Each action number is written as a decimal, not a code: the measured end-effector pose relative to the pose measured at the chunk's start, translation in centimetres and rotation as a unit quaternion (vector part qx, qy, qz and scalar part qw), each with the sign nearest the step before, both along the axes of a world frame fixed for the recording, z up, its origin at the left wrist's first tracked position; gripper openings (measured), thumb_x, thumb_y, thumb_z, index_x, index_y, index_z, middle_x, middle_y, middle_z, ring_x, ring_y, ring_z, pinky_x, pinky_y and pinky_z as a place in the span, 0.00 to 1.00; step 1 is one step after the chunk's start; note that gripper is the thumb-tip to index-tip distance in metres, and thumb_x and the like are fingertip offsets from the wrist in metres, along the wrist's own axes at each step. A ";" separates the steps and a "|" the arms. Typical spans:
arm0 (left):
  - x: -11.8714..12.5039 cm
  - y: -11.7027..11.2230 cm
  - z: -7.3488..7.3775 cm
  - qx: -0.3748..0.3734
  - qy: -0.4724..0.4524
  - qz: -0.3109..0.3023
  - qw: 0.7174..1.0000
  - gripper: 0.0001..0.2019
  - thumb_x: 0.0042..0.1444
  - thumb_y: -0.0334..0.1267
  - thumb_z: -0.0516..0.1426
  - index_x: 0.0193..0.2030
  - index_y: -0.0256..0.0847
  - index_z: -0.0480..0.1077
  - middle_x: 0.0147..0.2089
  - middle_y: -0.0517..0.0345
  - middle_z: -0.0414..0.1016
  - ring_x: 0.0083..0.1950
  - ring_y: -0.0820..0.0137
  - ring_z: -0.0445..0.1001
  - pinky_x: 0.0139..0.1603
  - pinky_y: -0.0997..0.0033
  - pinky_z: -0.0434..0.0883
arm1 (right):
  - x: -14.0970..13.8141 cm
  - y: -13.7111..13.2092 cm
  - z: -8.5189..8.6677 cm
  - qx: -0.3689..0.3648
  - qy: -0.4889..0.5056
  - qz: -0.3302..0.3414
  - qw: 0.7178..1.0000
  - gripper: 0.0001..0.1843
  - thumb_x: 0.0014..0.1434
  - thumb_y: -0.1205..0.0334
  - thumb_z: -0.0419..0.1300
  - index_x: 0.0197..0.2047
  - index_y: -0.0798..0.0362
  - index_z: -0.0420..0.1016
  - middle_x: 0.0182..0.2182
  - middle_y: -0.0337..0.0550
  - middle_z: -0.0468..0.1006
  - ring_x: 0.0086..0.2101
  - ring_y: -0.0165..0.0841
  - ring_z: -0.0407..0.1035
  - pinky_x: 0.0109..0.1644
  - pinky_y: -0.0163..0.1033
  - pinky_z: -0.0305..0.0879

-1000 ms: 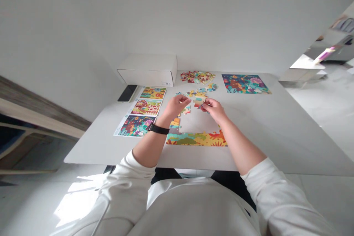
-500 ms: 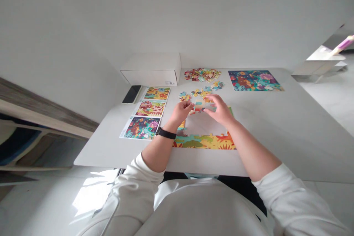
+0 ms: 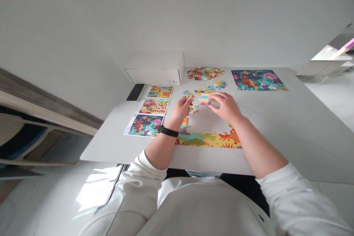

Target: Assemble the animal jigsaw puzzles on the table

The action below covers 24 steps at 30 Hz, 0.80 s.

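A partly built jigsaw puzzle [image 3: 204, 140] lies in front of me, its bottom strip of yellow and green animal scenery joined and its middle showing bare table. My right hand [image 3: 226, 106] grips a small joined puzzle section [image 3: 204, 99] between thumb and fingers, above the puzzle's upper side. To its left, my left hand [image 3: 182, 107] is closed in a pinch; what its fingertips hold, if anything, is hidden. Just below those fingertips are some puzzle pieces [image 3: 194, 109]. Loose blue and yellow pieces [image 3: 209, 87] lie beyond both hands.
A heap of reddish pieces [image 3: 205, 74] sits by the wall, beside a white box [image 3: 153, 75]. On the left are a phone [image 3: 135, 92] and a sheet with three pictures [image 3: 153, 106]. A dark, finished-looking picture [image 3: 258, 80] lies at the back right.
My right hand has lifted the puzzle section slightly up and right, away from my left hand. A gap now shows between the hands. The view has shifted a little.
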<state>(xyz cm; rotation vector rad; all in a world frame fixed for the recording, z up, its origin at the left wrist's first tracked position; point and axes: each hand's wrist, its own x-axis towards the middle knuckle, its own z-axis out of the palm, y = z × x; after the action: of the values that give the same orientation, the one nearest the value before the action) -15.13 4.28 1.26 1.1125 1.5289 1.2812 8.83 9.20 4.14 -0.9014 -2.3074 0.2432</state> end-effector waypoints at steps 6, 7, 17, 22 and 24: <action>-1.4 -0.3 0.8 0.045 0.174 0.057 0.982 0.21 0.75 0.51 0.48 0.33 0.43 0.68 0.27 0.60 0.70 0.29 0.70 0.69 0.33 0.71 0.66 | 0.2 1.5 -0.4 -0.025 0.016 0.002 1.000 0.16 0.67 0.59 0.66 0.57 0.44 0.85 0.61 0.46 0.83 0.62 0.50 0.75 0.71 0.60 0.67; -1.5 -0.4 0.8 0.064 0.229 0.054 0.970 0.18 0.74 0.46 0.50 0.35 0.43 0.71 0.32 0.57 0.75 0.34 0.68 0.73 0.38 0.69 0.70 | 0.1 1.6 -1.0 -0.028 0.021 0.001 0.999 0.16 0.67 0.60 0.65 0.56 0.44 0.86 0.61 0.46 0.84 0.61 0.49 0.75 0.71 0.59 0.68; -1.0 -1.2 -0.6 0.106 0.481 -0.091 0.866 0.11 0.66 0.31 0.61 0.52 0.42 0.80 0.57 0.47 0.82 0.62 0.57 0.78 0.70 0.56 0.71 | -0.4 2.0 -5.7 -0.028 -0.034 0.027 0.999 0.14 0.66 0.60 0.66 0.53 0.46 0.89 0.58 0.49 0.85 0.58 0.49 0.78 0.67 0.58 0.72; -0.9 -1.0 -0.9 0.088 0.480 -0.110 0.866 0.13 0.65 0.30 0.61 0.54 0.43 0.81 0.57 0.47 0.83 0.63 0.57 0.79 0.71 0.56 0.72 | -0.9 1.6 -5.8 -0.021 -0.078 0.028 0.996 0.13 0.66 0.61 0.66 0.52 0.45 0.89 0.58 0.48 0.86 0.58 0.48 0.78 0.65 0.56 0.71; -0.9 -0.9 -1.1 0.086 0.482 -0.113 0.865 0.14 0.64 0.30 0.61 0.54 0.43 0.81 0.57 0.47 0.83 0.62 0.57 0.79 0.70 0.56 0.73 | -1.0 1.5 -5.9 -0.020 -0.086 0.024 0.996 0.13 0.66 0.62 0.66 0.51 0.45 0.89 0.57 0.48 0.86 0.57 0.49 0.78 0.65 0.57 0.71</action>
<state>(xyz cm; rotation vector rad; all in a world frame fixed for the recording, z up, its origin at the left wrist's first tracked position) -16.00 3.38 0.19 2.1865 1.8854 0.6946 7.83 10.73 -1.74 -0.9191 -2.4919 0.2403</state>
